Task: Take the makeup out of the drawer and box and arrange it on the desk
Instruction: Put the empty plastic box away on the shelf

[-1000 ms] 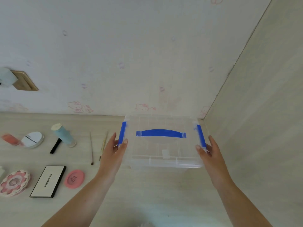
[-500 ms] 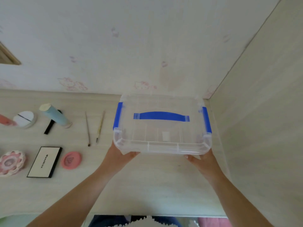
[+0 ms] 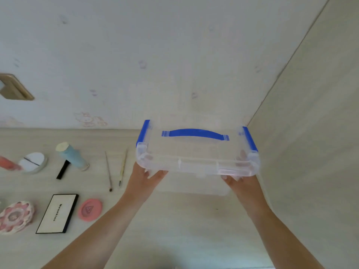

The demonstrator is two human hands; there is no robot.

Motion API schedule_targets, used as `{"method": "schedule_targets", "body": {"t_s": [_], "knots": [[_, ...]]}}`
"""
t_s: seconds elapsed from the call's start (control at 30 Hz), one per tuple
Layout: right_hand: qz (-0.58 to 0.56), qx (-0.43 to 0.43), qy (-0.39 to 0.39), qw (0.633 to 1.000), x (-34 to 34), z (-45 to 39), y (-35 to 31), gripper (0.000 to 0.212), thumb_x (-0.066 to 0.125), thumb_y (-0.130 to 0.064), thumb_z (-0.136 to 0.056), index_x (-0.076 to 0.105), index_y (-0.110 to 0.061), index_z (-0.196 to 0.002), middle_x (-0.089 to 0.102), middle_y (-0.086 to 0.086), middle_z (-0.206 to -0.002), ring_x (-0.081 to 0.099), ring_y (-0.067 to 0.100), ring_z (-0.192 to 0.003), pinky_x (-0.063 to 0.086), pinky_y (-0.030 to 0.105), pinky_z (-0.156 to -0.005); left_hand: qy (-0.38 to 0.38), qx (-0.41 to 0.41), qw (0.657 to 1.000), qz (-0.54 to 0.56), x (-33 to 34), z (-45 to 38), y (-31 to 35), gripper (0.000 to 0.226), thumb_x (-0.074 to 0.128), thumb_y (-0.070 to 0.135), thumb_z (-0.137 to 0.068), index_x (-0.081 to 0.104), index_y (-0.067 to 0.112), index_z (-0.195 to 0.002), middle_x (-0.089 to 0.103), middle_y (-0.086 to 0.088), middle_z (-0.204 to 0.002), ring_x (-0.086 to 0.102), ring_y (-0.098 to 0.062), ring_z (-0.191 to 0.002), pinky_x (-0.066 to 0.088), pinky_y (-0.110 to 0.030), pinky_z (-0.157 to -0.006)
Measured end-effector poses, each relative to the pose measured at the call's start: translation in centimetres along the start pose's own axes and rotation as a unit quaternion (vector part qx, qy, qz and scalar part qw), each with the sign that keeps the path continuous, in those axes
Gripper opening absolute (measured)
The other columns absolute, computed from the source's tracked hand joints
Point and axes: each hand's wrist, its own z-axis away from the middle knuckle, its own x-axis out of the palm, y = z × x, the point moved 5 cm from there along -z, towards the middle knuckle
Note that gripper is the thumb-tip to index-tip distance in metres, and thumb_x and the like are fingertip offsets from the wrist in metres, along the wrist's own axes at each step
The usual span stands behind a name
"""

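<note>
A clear plastic box with a blue handle and blue side clips is held above the desk, lid closed. My left hand grips its near left corner from below. My right hand grips its near right corner, fingers showing through the plastic. Makeup lies on the desk to the left: a pale blue tube, a white cushion compact, a black stick, two thin brushes, a white palette, a pink round compact and a pink flower-shaped case.
A wall with faint cartoon prints rises behind the desk. A wooden side panel closes off the right. A wall socket sits at the upper left. A coral tube lies at the far left edge.
My hands shifted from the box's side clips to its near bottom corners, and the box came up off the desk towards me.
</note>
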Motion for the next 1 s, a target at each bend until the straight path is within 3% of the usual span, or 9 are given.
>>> {"method": "schedule_targets", "body": {"t_s": [0.13,0.27,0.37,0.47,0.57,0.77,0.87,0.93,1.0], "knots": [[-0.007,-0.047,0.043,0.998,0.3,0.7,-3.7,0.082,0.071,-0.05,-0.056,0.044,-0.037,-0.132,0.057,-0.021,-0.123,0.053,-0.005,-0.114,0.041,0.014,-0.09,0.034,0.062,0.997,0.027,-2.0,-0.3,3.7,0.047,0.06,0.052,-0.064,0.053,0.045,-0.11,0.063,0.027,-0.112,0.055,0.009,-0.109,0.045,-0.009,-0.083],[-0.029,-0.081,0.062,0.994,0.6,2.0,-8.7,0.061,0.063,-0.043,-0.068,0.046,-0.042,-0.126,0.056,-0.028,-0.119,0.052,-0.013,-0.109,0.04,0.02,-0.09,0.047,0.117,0.992,0.016,-4.0,-0.2,7.4,0.059,0.06,0.057,-0.061,0.049,0.043,-0.118,0.051,0.001,-0.129,0.046,-0.012,-0.125,0.039,-0.027,-0.101],[-0.029,-0.106,0.068,0.992,0.7,3.0,-12.3,0.059,0.064,-0.053,-0.067,0.052,-0.038,-0.123,0.064,-0.017,-0.118,0.059,0.001,-0.11,0.046,0.026,-0.089,0.061,0.155,0.985,0.038,-5.6,0.3,11.1,0.036,0.061,0.055,-0.061,0.053,0.064,-0.095,0.056,0.015,-0.116,0.049,0.002,-0.117,0.039,-0.004,-0.086],[-0.01,-0.135,0.079,0.988,0.9,4.0,-16.0,0.051,0.061,-0.057,-0.069,0.057,-0.038,-0.116,0.068,-0.016,-0.109,0.063,-0.002,-0.101,0.05,0.017,-0.082,0.077,0.168,0.981,0.062,-7.2,0.6,14.0,0.032,0.069,0.046,-0.069,0.053,0.05,-0.097,0.053,0.017,-0.114,0.05,0.025,-0.096,0.035,0.007,-0.069],[-0.006,-0.158,0.082,0.984,0.7,4.5,-19.5,0.033,0.064,-0.046,-0.079,0.058,-0.038,-0.11,0.067,-0.017,-0.106,0.063,-0.009,-0.093,0.048,0.009,-0.075,0.097,0.188,0.974,0.075,-8.4,0.3,16.4,0.048,0.07,0.04,-0.075,0.053,0.023,-0.116,0.056,0.012,-0.112,0.053,0.018,-0.09,0.036,0.006,-0.065],[-0.021,-0.197,0.126,0.972,-0.3,6.4,-25.3,0.095,0.066,-0.062,-0.048,0.04,-0.026,-0.131,0.06,-0.011,-0.12,0.059,0.012,-0.112,0.047,0.041,-0.098,0.101,0.231,0.961,0.112,-10.7,1.7,22.0,0.068,0.071,0.056,-0.065,0.044,0.027,-0.12,0.052,0.024,-0.108,0.051,0.006,-0.107,0.038,-0.013,-0.083],[-0.019,-0.22,0.158,0.962,-1.1,7.8,-28.4,0.116,0.067,-0.082,-0.035,0.037,-0.029,-0.133,0.055,-0.006,-0.129,0.055,0.017,-0.118,0.042,0.048,-0.103,0.067,0.282,0.948,0.133,-11.6,3.5,25.4,0.068,0.075,0.052,-0.065,0.043,0.037,-0.124,0.05,0.032,-0.12,0.045,0.022,-0.111,0.037,-0.016,-0.09],[-0.026,-0.258,0.165,0.951,-1.6,8.7,-30.6,0.099,0.066,-0.082,-0.04,0.045,-0.033,-0.123,0.061,-0.013,-0.116,0.059,0.011,-0.11,0.044,0.046,-0.101,0.039,0.309,0.939,0.144,-12.0,4.8,27.3,0.063,0.075,0.042,-0.067,0.043,0.046,-0.121,0.049,0.045,-0.115,0.04,0.031,-0.108,0.036,-0.013,-0.087],[-0.024,-0.299,0.164,0.94,-2.1,9.8,-33.1,0.059,0.062,-0.068,-0.057,0.052,-0.04,-0.108,0.062,-0.02,-0.107,0.06,0.001,-0.102,0.046,0.044,-0.1,0.027,0.333,0.931,0.148,-12.4,5.6,29.4,0.058,0.068,0.039,-0.067,0.045,0.048,-0.12,0.049,0.049,-0.113,0.04,0.031,-0.108,0.035,-0.017,-0.091]]}}
